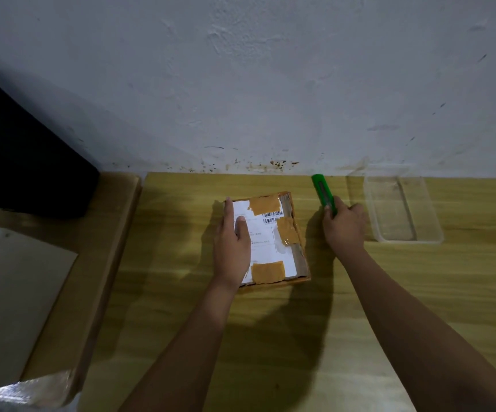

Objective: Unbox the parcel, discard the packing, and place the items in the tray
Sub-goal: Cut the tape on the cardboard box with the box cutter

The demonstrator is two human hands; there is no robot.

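Two bare forearms, left hand (231, 242) and right hand (345, 226), sleeveless, ringless.

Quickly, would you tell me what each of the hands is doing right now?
Left hand: open, flat on the taped brown cardboard parcel.
Right hand: closed around the green plastic utility knife.

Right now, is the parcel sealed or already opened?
Sealed. The parcel lies flat with tape patches intact; the right hand holds a green cutter beside it.
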